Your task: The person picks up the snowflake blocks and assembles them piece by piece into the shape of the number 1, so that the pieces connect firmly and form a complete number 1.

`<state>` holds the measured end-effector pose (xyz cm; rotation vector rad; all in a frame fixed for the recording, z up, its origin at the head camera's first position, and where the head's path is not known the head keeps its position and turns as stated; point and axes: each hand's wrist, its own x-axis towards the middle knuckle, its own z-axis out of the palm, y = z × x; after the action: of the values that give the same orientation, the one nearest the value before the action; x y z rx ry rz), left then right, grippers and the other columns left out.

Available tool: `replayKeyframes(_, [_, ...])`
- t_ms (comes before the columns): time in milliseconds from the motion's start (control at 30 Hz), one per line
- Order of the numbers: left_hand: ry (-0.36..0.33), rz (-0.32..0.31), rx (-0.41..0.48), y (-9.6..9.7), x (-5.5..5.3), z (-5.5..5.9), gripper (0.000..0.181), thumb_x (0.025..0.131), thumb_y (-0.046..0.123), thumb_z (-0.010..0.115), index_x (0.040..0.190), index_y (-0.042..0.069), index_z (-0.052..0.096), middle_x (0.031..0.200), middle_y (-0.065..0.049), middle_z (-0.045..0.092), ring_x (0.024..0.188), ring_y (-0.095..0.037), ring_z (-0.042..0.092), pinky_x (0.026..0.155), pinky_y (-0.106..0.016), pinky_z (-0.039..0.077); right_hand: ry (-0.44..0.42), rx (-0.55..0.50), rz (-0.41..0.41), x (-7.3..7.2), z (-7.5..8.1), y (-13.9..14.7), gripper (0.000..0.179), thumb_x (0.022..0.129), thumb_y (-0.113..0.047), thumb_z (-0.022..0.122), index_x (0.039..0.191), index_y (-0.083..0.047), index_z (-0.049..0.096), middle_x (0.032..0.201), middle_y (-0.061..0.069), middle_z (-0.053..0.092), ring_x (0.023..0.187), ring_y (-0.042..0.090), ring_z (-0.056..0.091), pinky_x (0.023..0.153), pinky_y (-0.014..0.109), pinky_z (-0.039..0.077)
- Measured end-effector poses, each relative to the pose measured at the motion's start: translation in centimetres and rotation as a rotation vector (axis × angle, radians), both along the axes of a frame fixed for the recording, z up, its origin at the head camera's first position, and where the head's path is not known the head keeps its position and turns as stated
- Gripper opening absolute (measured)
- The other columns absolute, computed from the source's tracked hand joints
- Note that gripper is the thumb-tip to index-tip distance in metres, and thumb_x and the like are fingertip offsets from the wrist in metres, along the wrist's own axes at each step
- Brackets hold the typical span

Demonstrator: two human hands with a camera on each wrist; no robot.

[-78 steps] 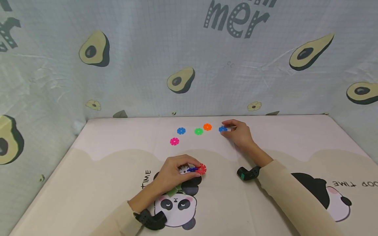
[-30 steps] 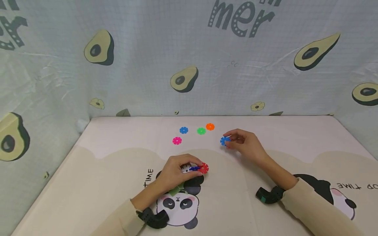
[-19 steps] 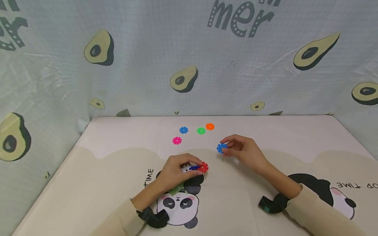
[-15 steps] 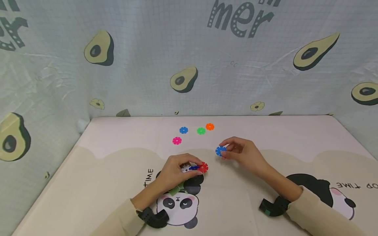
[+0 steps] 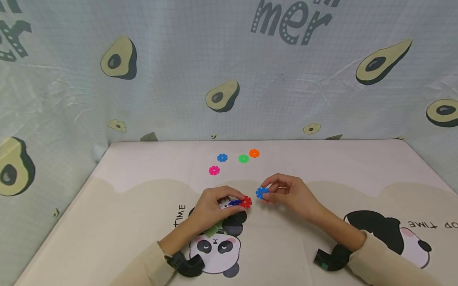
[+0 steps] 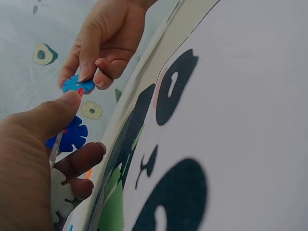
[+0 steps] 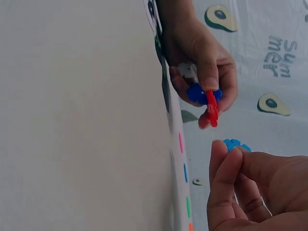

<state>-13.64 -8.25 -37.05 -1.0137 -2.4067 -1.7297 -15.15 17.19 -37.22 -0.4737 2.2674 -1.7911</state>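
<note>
The left hand [image 5: 212,204] grips a linked group of notched pieces: white disc [image 6: 60,195], dark blue disc [image 6: 75,137] and, outermost, red disc [image 5: 247,202]. The right hand [image 5: 292,194] pinches a light blue disc [image 5: 261,193], near the red disc but apart from it. Farther back, a pink disc [image 5: 214,170], blue disc [image 5: 222,157], green disc [image 5: 243,159] and orange disc [image 5: 254,153] lie on the desk [image 5: 143,222].

Four discs [image 5: 243,159] lie behind the fingers [image 5: 276,198].
</note>
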Motion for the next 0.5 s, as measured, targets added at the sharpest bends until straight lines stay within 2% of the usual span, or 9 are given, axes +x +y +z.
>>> replayKeyframes(233, [0.017,-0.005,0.019,0.08,0.02,0.02,0.02,0.079,-0.002,0.076,0.098,-0.002,0.071,0.097,-0.011,0.07,0.096,-0.023,0.065,0.087,-0.037,0.051,0.003,-0.009,0.034,0.46,-0.22,-0.29,0.024,0.085,-0.011,0.073,0.106,-0.006,0.062,0.085,0.015,0.065,0.077,0.032,0.068,0.069,0.035,0.055])
replayKeyframes(500, [0.019,0.001,0.011,0.06,-0.05,-0.03,0.02,0.078,-0.003,0.076,0.097,-0.001,0.071,0.097,-0.011,0.071,0.096,-0.021,0.065,0.086,-0.036,0.051,0.018,0.015,0.066,0.61,-0.7,-0.64,0.023,0.085,-0.012,0.073,0.105,-0.01,0.062,0.085,0.011,0.069,0.072,0.03,0.067,0.063,0.031,0.053])
